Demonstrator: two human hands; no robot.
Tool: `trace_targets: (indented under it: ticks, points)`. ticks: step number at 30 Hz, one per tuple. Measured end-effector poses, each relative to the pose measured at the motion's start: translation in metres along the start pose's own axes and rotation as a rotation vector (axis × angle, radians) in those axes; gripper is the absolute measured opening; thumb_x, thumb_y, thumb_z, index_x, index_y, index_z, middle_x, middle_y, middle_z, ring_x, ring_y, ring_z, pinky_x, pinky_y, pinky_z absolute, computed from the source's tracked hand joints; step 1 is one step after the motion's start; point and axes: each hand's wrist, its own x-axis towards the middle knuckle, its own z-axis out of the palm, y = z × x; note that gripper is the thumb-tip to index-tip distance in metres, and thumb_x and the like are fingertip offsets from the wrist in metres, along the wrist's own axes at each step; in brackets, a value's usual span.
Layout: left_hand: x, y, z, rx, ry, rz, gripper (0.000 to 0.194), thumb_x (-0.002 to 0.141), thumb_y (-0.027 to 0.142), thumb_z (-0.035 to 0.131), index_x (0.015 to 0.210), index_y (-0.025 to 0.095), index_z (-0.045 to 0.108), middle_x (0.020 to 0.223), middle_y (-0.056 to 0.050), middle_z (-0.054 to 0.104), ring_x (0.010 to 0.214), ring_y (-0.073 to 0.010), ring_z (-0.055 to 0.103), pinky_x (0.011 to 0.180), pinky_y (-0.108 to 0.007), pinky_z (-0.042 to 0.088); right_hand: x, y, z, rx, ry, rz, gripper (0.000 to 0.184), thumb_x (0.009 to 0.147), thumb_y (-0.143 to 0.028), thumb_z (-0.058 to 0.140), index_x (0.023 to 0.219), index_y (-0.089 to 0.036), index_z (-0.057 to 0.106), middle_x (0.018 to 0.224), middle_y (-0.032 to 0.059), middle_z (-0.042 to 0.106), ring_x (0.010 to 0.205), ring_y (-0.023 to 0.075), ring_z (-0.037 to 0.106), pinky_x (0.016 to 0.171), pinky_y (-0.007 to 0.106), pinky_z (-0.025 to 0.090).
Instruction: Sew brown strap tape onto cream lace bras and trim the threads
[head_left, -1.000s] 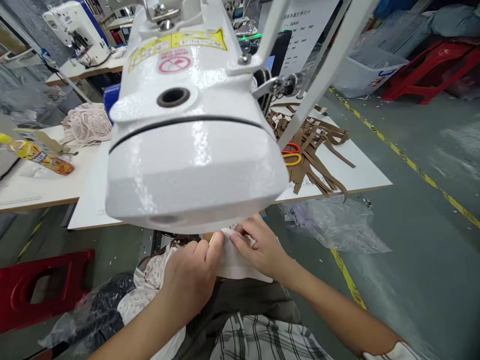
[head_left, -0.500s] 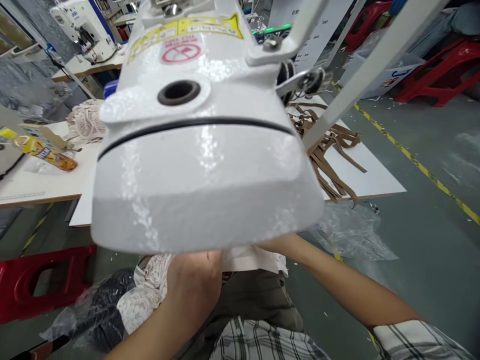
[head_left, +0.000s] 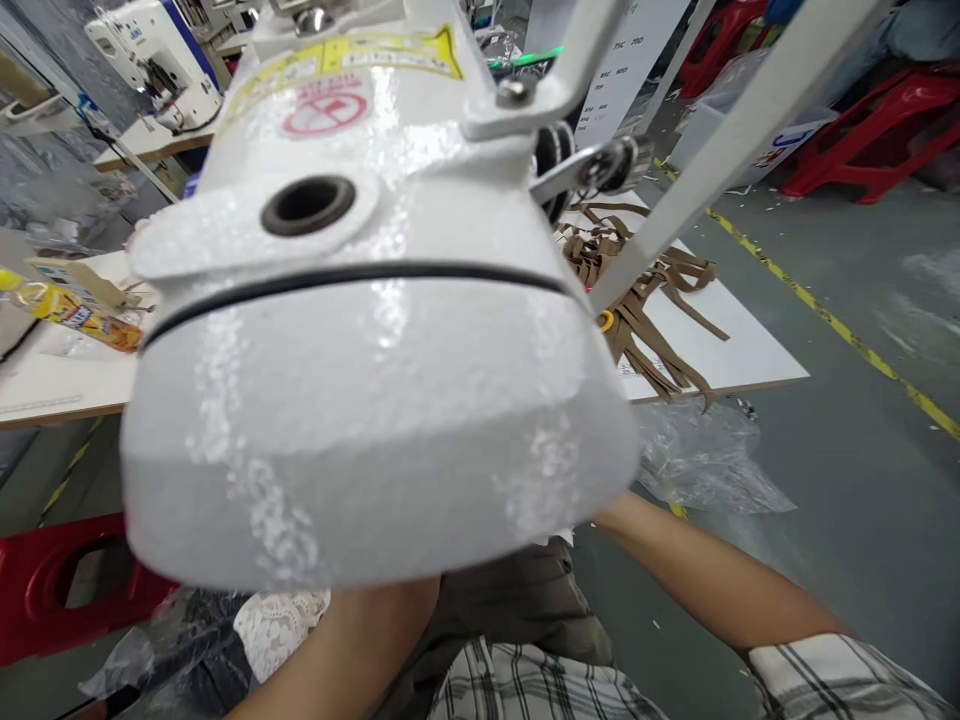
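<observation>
White and glossy, the sewing machine head [head_left: 382, 430] occupies the centre of the view and covers the working area beneath it. The casing carries a yellow label [head_left: 345, 62], a red prohibition mark [head_left: 325, 114] and a dark-rimmed round opening [head_left: 309, 205].

Left hand [head_left: 409, 598]: only the part next to the wrist is exposed, at the lower edge of the casing; its fingers are concealed. Right hand: concealed behind the casing; the right forearm [head_left: 705, 565] enters from the lower right, ending in a plaid cuff [head_left: 832, 665]. State of grip, both hands: cannot be determined.

Location of white fabric [head_left: 564, 537]: a small edge projects below the right underside of the machine head, near the right forearm and above the dark trousers [head_left: 525, 615]. The remainder is hidden. A piece of white lace [head_left: 277, 630] lies to the left, beside the left forearm [head_left: 337, 655].

Right section of the white counter [head_left: 750, 355]: brown strips [head_left: 652, 315] lie in a loose heap, with a yellow loop [head_left: 606, 320] at their left. Left counter [head_left: 45, 390]: supports a yellow-capped bottle [head_left: 79, 315], tilted. Floor, right: clear plastic sheeting [head_left: 712, 465] lies just beyond the counter edge. Floor, left: a red stool [head_left: 34, 595].
</observation>
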Motion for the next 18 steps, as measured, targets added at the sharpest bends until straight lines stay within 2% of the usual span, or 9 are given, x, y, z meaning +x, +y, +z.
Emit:
trace_targets:
  ticks: [5, 11, 15, 18]
  points:
    - [0.005, 0.004, -0.004, 0.023, 0.016, -0.016, 0.041, 0.085, 0.01, 0.048, 0.126, 0.011, 0.052, 0.064, -0.002, 0.061, 0.054, -0.0202, 0.06, 0.049, -0.031, 0.037, -0.001, 0.004, 0.001, 0.061, 0.028, -0.038, 0.031, 0.082, -0.014, 0.058, 0.107, -0.023, 0.072, 0.116, 0.0058, 0.065, 0.093, 0.02, 0.066, 0.074, 0.031, 0.059]
    - [0.012, 0.007, -0.01, -0.019, 0.081, -0.001, 0.039, 0.085, 0.007, 0.047, 0.123, 0.013, 0.053, 0.053, 0.003, 0.053, 0.047, -0.0188, 0.056, 0.046, -0.032, 0.031, -0.005, 0.003, -0.004, 0.063, 0.023, 0.008, 0.036, 0.082, -0.021, 0.061, 0.118, -0.024, 0.068, 0.133, 0.0067, 0.06, 0.098, 0.022, 0.067, 0.081, 0.034, 0.059]
    - [0.007, 0.002, -0.008, -0.039, 0.08, -0.021, 0.035, 0.088, 0.01, 0.046, 0.122, 0.014, 0.052, 0.056, 0.002, 0.057, 0.048, -0.0176, 0.057, 0.046, -0.031, 0.03, -0.007, 0.002, -0.003, 0.068, 0.036, -0.032, 0.039, 0.083, -0.022, 0.057, 0.121, -0.023, 0.067, 0.134, 0.0073, 0.059, 0.112, 0.0237, 0.062, 0.088, 0.033, 0.057]
    - [0.006, 0.001, -0.006, -0.069, 0.095, -0.024, 0.033, 0.089, 0.01, 0.047, 0.121, 0.014, 0.052, 0.056, 0.002, 0.056, 0.05, -0.0176, 0.057, 0.047, -0.031, 0.031, -0.01, 0.003, -0.003, 0.093, 0.042, 0.011, 0.038, 0.084, -0.025, 0.057, 0.12, -0.022, 0.067, 0.134, 0.0077, 0.058, 0.094, 0.0203, 0.067, 0.079, 0.031, 0.059]
